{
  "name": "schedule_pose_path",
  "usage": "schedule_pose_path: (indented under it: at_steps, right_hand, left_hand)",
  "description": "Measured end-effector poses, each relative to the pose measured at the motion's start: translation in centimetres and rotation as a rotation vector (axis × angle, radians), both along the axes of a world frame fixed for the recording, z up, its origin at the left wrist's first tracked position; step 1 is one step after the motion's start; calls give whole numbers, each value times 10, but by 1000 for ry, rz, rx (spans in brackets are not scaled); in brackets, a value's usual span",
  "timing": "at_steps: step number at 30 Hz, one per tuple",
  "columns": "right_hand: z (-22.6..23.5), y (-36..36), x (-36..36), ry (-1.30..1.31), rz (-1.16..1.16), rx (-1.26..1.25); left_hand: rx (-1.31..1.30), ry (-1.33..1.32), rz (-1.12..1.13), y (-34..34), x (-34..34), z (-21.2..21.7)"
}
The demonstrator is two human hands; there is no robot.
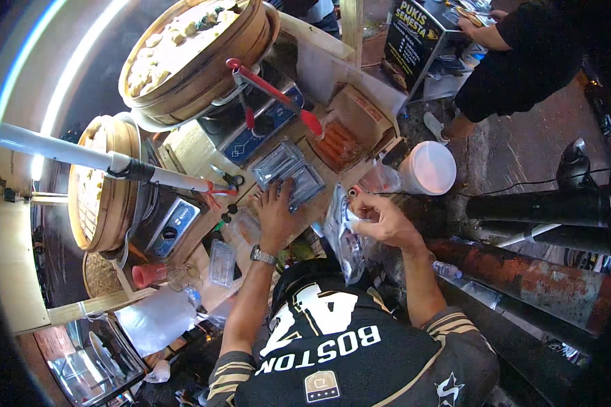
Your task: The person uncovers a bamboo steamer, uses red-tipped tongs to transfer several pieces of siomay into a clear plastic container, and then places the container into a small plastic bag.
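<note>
My left hand [275,209], with a metal watch at the wrist, lies with fingers spread at the near edge of an open clear plastic food box [288,173]. The fingertips touch or overlap its rim. To the right, my right hand [389,221] pinches the upper edge of a crinkled, shiny plastic bag [347,245] that hangs down towards my chest. What the bag holds cannot be made out. Scissors [235,180] with dark handles lie left of the box. Beyond it, red-tipped tongs [283,99] rest at the base of the large bamboo steamer [195,76].
A second bamboo steamer [103,193] stands at left, behind a white pole [108,160]. Orange-red packets [338,144] sit in a cardboard box [368,115], near a white bucket [432,168]. Another clear box [222,263] and a red cup [148,275] are nearer. A person [523,61] stands far right.
</note>
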State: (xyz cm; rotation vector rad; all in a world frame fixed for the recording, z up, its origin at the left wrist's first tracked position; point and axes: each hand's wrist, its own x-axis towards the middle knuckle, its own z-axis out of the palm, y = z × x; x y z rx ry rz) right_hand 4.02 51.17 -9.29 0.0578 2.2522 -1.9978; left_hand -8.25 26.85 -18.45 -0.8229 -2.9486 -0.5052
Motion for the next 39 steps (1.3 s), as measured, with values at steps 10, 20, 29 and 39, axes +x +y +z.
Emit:
schedule_pose_path:
  at_steps: [10, 20, 29, 39]
  right_hand:
    - [-3, -37, -62, 284, -87, -215]
    - [-19, -150, -63, 311, -141, 471]
    - [128, -462, -75, 1184, 815, 121]
    - [148, -580, -91, 1427, 978, 293]
  left_hand:
    - [661, -188, 369, -102, 45, 24]
    - [662, 217, 936, -228, 181, 56]
    - [683, 892, 1189, -376, 206, 119]
    - [1140, 500, 773, -434, 205, 81]
